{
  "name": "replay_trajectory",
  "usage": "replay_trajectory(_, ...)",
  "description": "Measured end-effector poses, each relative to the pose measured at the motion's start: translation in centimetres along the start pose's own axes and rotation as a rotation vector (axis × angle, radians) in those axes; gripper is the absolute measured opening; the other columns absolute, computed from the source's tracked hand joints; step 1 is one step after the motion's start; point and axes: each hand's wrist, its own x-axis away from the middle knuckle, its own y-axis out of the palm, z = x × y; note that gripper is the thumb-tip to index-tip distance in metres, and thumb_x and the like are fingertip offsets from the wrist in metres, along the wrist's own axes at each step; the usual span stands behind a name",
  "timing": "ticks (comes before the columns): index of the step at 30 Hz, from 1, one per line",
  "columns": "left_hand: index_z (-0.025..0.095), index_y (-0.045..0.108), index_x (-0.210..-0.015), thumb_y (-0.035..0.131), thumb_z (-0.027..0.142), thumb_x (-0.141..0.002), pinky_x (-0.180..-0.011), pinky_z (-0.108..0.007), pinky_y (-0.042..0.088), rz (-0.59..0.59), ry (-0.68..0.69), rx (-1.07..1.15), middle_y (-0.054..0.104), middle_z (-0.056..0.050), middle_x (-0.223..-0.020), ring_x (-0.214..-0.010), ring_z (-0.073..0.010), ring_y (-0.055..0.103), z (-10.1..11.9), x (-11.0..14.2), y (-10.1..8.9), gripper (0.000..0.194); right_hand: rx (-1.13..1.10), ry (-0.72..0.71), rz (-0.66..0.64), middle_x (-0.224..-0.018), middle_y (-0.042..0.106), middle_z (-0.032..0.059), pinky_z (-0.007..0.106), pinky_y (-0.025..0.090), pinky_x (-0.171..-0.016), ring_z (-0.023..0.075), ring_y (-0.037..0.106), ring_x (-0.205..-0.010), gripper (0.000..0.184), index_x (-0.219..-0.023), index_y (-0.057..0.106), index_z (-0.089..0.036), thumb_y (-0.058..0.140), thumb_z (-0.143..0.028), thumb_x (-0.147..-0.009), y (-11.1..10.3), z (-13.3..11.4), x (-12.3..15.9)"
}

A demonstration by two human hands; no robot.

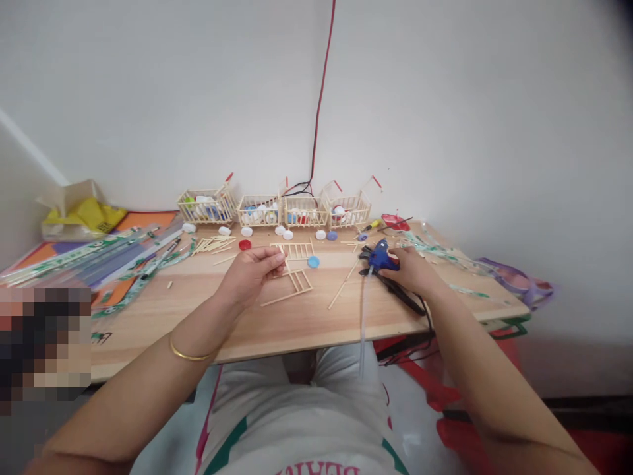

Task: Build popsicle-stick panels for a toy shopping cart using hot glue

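Observation:
My left hand, thumb and fingers pinched together, holds a thin wooden stick above the table. Just beside it lie a small ladder-like frame of sticks and, behind that, another stick frame. My right hand is closed round a blue hot glue gun at the right of the table. A long translucent glue stick juts from the gun toward me, past the table's edge. Under the gun lies a black-handled tool, partly hidden.
Four-sided little stick carts with bottle-cap wheels stand along the wall. Loose sticks, a red cap and a light-blue cap lie on the wooden table. Plastic packaging covers the left side; a cable hangs behind.

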Motion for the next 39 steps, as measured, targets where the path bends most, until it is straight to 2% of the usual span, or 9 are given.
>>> replay_trajectory(3,0.013,0.066,-0.065,0.077,0.032,-0.06,-0.063,-0.024,0.043,0.024,0.009,-0.054,0.059,0.0,-0.06,-0.058,-0.0092,0.052,-0.4,0.0,0.1,0.023,-0.016,-0.024,0.223,-0.104,0.06,0.0181,0.04,0.04,-0.079,0.0306,0.055,-0.097,0.029,-0.1,0.065,-0.015,0.06,-0.027,-0.075,-1.3,-2.8,0.7)
replay_trajectory(5,0.014,0.067,-0.066,0.077,0.032,-0.061,-0.064,-0.024,0.042,0.03,0.028,-0.081,0.06,0.0,-0.062,-0.06,-0.0091,0.052,-0.8,-0.1,0.2,0.021,-0.26,-0.172,0.248,-0.092,0.064,0.0113,0.034,0.041,-0.078,0.0233,0.056,-0.09,0.018,-0.088,0.066,-0.016,0.053,-0.025,-0.08,-2.2,-5.9,1.2)
replay_trajectory(8,0.015,0.068,-0.066,0.077,0.03,-0.061,-0.065,-0.024,0.041,0.02,0.045,-0.105,0.06,0.001,-0.063,-0.061,-0.0089,0.051,-1.4,-0.1,0.2,0.019,-0.645,-0.328,0.052,-0.081,0.065,0.0045,0.028,0.042,-0.069,0.0154,0.056,-0.075,0.02,-0.08,0.066,-0.017,0.055,-0.033,-0.081,-2.7,-11.2,1.8)
replay_trajectory(13,0.015,0.069,-0.064,0.077,0.029,-0.061,-0.064,-0.024,0.04,-0.037,0.04,-0.093,0.06,0.001,-0.064,-0.062,-0.0095,0.05,-1.6,-0.1,0.1,0.017,-0.98,-0.334,-0.306,-0.072,0.062,-0.0003,0.023,0.037,-0.06,0.0099,0.05,-0.062,0.029,-0.083,0.067,-0.015,0.06,-0.042,-0.078,-1.3,-16.5,1.5)
replay_trajectory(21,0.016,0.07,-0.065,0.077,0.031,-0.061,-0.068,-0.026,0.041,-0.043,0.101,-0.135,0.063,-0.001,-0.068,-0.067,-0.0115,0.053,-1.1,0.1,0.1,0.017,-1.118,-0.291,-0.551,-0.067,0.056,-0.0041,0.022,0.031,-0.058,0.0081,0.044,-0.061,0.028,-0.077,0.066,-0.017,0.065,-0.044,-0.072,-0.3,-16.7,-0.1)
replay_trajectory(26,0.015,0.068,-0.073,0.075,0.037,-0.063,-0.069,-0.027,0.043,-0.003,0.066,-0.227,0.064,-0.001,-0.072,-0.068,-0.0124,0.055,-1.2,-0.1,-0.2,0.025,-1.126,-0.279,-0.537,-0.06,0.049,-0.0062,0.022,0.028,-0.056,0.0073,0.039,-0.057,0.024,-0.073,0.064,-0.017,0.063,-0.041,-0.072,-0.1,-17.2,-0.2)
replay_trajectory(31,0.016,0.065,-0.092,0.073,0.039,-0.062,-0.074,-0.031,0.045,0.021,0.117,-0.786,0.064,-0.004,-0.088,-0.081,-0.0185,0.057,-0.4,-0.1,-1.7,0.038,-1.017,-0.034,-0.469,-0.053,0.044,-0.0063,0.022,0.024,-0.05,0.007,0.033,-0.05,0.024,-0.068,0.062,-0.016,0.059,-0.04,-0.068,1.3,-17.7,0.4)
replay_trajectory(34,0.017,0.064,-0.09,0.071,0.039,-0.063,-0.082,-0.036,0.044,-0.101,0.171,-1.172,0.063,-0.007,-0.096,-0.091,-0.0232,0.056,-0.5,0.3,-2.4,0.036,-0.885,-0.018,-0.468,-0.05,0.041,-0.0059,0.022,0.024,-0.048,0.007,0.034,-0.049,0.02,-0.061,0.059,-0.015,0.058,-0.035,-0.065,2.6,-17.9,0.8)
replay_trajectory(39,0.016,0.064,-0.091,0.072,0.042,-0.061,-0.087,-0.039,0.042,-0.188,0.218,-1.449,0.06,-0.011,-0.103,-0.099,-0.0276,0.052,-1.5,1.3,-2.3,0.04,-0.743,-0.003,-0.404,-0.048,0.044,-0.004,0.021,0.026,-0.049,0.0084,0.041,-0.052,0.017,-0.054,0.059,-0.015,0.056,-0.03,-0.063,3.5,-18.3,1.1)
